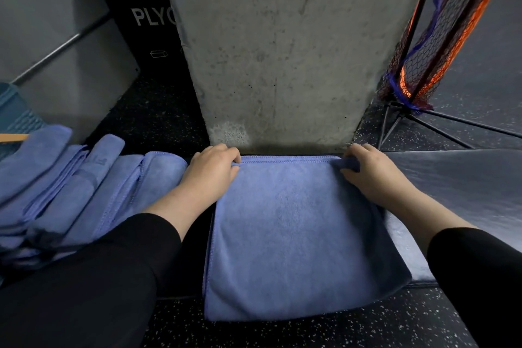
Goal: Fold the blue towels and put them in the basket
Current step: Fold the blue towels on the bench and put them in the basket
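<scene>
Left hand (210,171) and right hand (367,171) fingers pinch the towel (296,234) far corners, 11 and 1 o'clock. Align both edges square before creasing.

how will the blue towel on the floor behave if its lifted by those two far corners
The blue towel will probably go floppy and hang down, since its doubled edges already curve softly. It looks light, thin plush cloth. With the left hand and right hand pinching the far corners, the fold may fall open.
</scene>
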{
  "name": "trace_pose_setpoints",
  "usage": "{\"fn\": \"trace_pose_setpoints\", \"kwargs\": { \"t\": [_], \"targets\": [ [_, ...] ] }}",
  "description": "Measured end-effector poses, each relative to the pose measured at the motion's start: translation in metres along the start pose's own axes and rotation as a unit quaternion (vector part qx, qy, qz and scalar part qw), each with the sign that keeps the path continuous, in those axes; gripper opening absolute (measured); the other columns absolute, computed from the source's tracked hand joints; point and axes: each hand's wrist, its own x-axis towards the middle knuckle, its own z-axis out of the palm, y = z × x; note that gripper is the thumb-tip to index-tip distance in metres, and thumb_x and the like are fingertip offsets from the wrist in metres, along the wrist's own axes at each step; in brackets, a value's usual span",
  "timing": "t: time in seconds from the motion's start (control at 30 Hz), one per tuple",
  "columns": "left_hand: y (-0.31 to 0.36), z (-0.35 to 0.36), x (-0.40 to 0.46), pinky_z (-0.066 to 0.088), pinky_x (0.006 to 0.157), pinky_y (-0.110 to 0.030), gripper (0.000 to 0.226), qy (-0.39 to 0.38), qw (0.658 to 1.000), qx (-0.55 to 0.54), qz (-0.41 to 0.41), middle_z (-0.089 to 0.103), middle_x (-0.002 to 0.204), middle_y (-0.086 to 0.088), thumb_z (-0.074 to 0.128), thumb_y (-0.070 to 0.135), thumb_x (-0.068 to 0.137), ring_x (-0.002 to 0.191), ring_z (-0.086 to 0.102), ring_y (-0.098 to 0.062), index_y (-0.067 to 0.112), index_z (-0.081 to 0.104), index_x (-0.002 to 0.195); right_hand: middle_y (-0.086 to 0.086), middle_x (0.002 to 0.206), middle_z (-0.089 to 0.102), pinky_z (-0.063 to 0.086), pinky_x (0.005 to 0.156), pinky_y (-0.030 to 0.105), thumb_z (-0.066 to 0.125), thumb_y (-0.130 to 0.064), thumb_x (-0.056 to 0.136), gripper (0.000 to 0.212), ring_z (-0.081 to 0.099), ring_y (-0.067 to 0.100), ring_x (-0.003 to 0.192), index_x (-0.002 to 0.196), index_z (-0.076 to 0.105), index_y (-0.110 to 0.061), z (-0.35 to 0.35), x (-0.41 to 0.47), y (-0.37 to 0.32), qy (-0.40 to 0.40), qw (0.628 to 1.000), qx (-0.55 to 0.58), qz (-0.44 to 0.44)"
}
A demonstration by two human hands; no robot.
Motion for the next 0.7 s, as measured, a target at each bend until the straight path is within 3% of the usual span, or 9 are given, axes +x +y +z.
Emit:
{"fn": "trace_pose_setpoints", "kwargs": {
  "t": [0.13,0.23,0.37,0.47,0.6,0.7],
  "targets": [
    [0.001,-0.003,0.002,0.043,0.086,-0.038,0.012,0.004,1.0,0.004,-0.009,0.062,0.105,-0.003,0.061,0.022,0.094,0.105,0.057,-0.027,0.015,0.069,0.099,0.002,0.097,0.056,0.049,0.082,0.041,0.073,-0.021,0.083,0.015,0.057,0.031,0.092,0.095,0.065,-0.019,0.002,0.002,0.001,-0.006,1.0,0.012,-0.01],
    [0.003,-0.007,0.002,0.04,0.077,-0.035,0.006,0.0,1.0,-0.008,-0.025,0.061,0.096,-0.002,0.063,0.019,0.09,0.098,0.058,-0.026,0.014,0.066,0.091,0.003,0.096,0.059,0.04,0.075,0.03,0.075,-0.022,0.082,0.011,0.059,0.026,0.09,0.091,0.07,-0.018,0.0,0.005,0.001,-0.015,1.0,0.013,-0.001],
    [0.005,-0.015,0.004,0.044,0.081,-0.033,0.017,-0.054,0.998,0.011,-0.033,0.064,0.107,-0.002,0.064,0.019,0.088,0.104,0.059,-0.025,0.014,0.067,0.104,0.005,0.095,0.059,0.034,0.072,0.026,0.074,-0.019,0.081,0.009,0.059,0.025,0.089,0.089,0.069,-0.02,-0.003,0.005,-0.005,-0.04,0.999,0.019,0.01],
    [0.005,-0.018,0.004,0.039,0.074,-0.03,0.014,-0.071,0.997,0.031,-0.028,0.06,0.1,0.0,0.062,0.017,0.087,0.099,0.058,-0.024,0.012,0.067,0.099,0.006,0.096,0.062,0.035,0.071,0.027,0.072,-0.018,0.081,0.008,0.06,0.025,0.089,0.087,0.069,-0.018,-0.005,0.004,-0.01,-0.049,0.998,0.023,0.014],
    [0.003,-0.022,0.001,0.034,0.068,-0.03,0.006,-0.043,0.999,-0.005,-0.028,0.057,0.087,0.002,0.064,0.019,0.084,0.086,0.055,-0.023,0.014,0.062,0.081,0.005,0.088,0.066,0.033,0.063,0.03,0.071,-0.019,0.08,0.006,0.058,0.022,0.079,0.083,0.066,-0.017,-0.007,0.002,-0.017,-0.044,0.998,0.042,0.028],
    [0.001,-0.032,0.001,0.038,0.064,-0.036,0.019,-0.001,0.996,-0.082,-0.045,0.063,0.075,-0.001,0.068,0.023,0.084,0.075,0.056,-0.024,0.013,0.06,0.07,0.005,0.07,0.061,0.035,0.053,0.028,0.069,-0.016,0.08,0.009,0.05,0.018,0.064,0.08,0.064,-0.01,-0.012,0.003,-0.02,0.015,0.988,0.141,0.067]
  ]
}}
